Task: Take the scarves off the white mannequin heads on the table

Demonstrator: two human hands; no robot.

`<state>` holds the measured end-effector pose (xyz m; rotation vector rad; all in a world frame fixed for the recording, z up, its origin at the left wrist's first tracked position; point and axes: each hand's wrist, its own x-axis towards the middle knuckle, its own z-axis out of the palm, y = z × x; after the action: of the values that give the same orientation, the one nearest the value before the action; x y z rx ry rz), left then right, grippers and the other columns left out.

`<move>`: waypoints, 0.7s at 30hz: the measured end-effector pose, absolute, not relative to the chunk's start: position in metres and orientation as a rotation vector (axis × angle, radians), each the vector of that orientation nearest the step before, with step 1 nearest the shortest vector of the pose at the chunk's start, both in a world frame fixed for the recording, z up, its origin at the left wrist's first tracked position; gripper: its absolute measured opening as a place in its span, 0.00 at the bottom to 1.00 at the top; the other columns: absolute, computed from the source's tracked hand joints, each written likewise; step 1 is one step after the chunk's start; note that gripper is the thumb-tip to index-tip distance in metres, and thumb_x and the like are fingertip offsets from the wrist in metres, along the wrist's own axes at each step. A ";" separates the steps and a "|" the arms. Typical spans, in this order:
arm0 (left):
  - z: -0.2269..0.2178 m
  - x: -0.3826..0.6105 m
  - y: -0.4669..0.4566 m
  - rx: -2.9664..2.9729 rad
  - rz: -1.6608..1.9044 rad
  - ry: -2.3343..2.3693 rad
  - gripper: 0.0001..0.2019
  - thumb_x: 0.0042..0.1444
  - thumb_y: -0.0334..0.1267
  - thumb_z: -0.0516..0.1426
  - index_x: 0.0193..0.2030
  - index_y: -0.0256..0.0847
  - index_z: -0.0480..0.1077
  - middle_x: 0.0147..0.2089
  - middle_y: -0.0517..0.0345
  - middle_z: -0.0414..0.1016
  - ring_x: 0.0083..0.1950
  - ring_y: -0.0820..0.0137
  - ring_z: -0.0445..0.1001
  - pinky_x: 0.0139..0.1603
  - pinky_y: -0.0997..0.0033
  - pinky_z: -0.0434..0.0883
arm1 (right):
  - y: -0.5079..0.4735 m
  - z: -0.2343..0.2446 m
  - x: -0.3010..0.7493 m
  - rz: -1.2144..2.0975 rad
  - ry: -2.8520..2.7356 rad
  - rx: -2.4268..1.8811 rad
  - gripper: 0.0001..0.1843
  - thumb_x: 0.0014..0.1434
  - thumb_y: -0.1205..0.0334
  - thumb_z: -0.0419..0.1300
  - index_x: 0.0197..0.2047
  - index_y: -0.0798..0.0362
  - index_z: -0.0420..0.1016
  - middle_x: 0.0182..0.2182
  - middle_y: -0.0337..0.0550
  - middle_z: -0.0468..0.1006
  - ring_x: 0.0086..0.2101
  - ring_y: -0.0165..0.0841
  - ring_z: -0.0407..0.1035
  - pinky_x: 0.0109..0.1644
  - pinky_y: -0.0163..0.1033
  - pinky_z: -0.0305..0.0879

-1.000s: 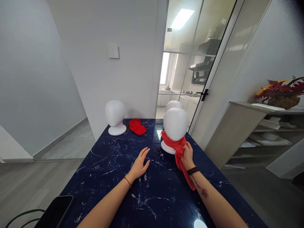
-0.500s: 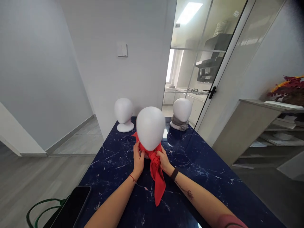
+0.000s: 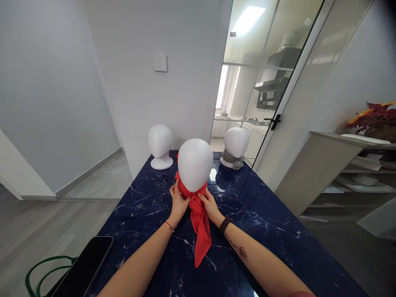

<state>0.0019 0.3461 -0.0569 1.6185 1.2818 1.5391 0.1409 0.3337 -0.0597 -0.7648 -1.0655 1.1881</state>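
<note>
A white foam mannequin head (image 3: 195,164) stands in the middle of the dark blue marbled table (image 3: 148,206). A red scarf (image 3: 199,222) is knotted round its neck, and the tail hangs toward me over the tabletop. My left hand (image 3: 178,203) grips the scarf at the left of the neck. My right hand (image 3: 210,205) pinches the cloth just right of the knot. Both sets of fingers are closed on the fabric.
Another bare white head (image 3: 160,145) stands at the back left. A third head (image 3: 236,145) at the back right wears a grey scarf. A black phone (image 3: 83,266) lies at the near left edge. A glass sliding door (image 3: 272,95) and a shelf (image 3: 349,165) are to the right.
One second ago only my right hand held the scarf, with the head at the right and my left hand flat. The head now stands in the middle, and both hands grip the scarf.
</note>
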 end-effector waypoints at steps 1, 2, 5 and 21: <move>-0.058 0.003 0.347 1.593 1.567 1.284 0.43 0.44 0.39 0.63 0.65 0.47 0.46 0.58 0.48 0.47 0.60 0.60 0.59 0.57 0.56 0.66 | 0.335 -0.062 0.141 1.151 -1.079 -0.784 0.18 0.51 0.54 0.62 0.45 0.49 0.72 0.46 0.41 0.75 0.46 0.36 0.68 0.53 0.43 0.62; -0.059 0.004 0.347 1.576 1.595 1.300 0.44 0.42 0.38 0.63 0.65 0.46 0.46 0.58 0.47 0.47 0.62 0.59 0.58 0.58 0.56 0.64 | 0.336 -0.064 0.142 1.110 -1.084 -0.816 0.16 0.51 0.53 0.61 0.42 0.50 0.72 0.43 0.41 0.76 0.43 0.35 0.68 0.51 0.42 0.63; -0.060 0.005 0.347 1.530 1.664 1.422 0.41 0.39 0.37 0.65 0.60 0.41 0.53 0.55 0.46 0.54 0.61 0.58 0.59 0.59 0.53 0.62 | 0.339 -0.070 0.145 1.000 -1.058 -0.927 0.13 0.51 0.51 0.62 0.34 0.52 0.70 0.33 0.38 0.76 0.35 0.33 0.67 0.42 0.38 0.65; -0.061 0.021 0.341 1.041 1.564 1.056 0.21 0.44 0.26 0.59 0.46 0.39 0.59 0.41 0.53 0.75 0.38 0.71 0.76 0.39 0.71 0.72 | 0.344 -0.077 0.149 0.863 -1.143 -0.950 0.14 0.47 0.51 0.63 0.33 0.51 0.69 0.27 0.36 0.73 0.31 0.32 0.66 0.36 0.36 0.63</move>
<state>0.0211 0.3410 -0.0610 1.0414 1.0562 1.5637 0.1488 0.3438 -0.0765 -0.9500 -1.1432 0.8630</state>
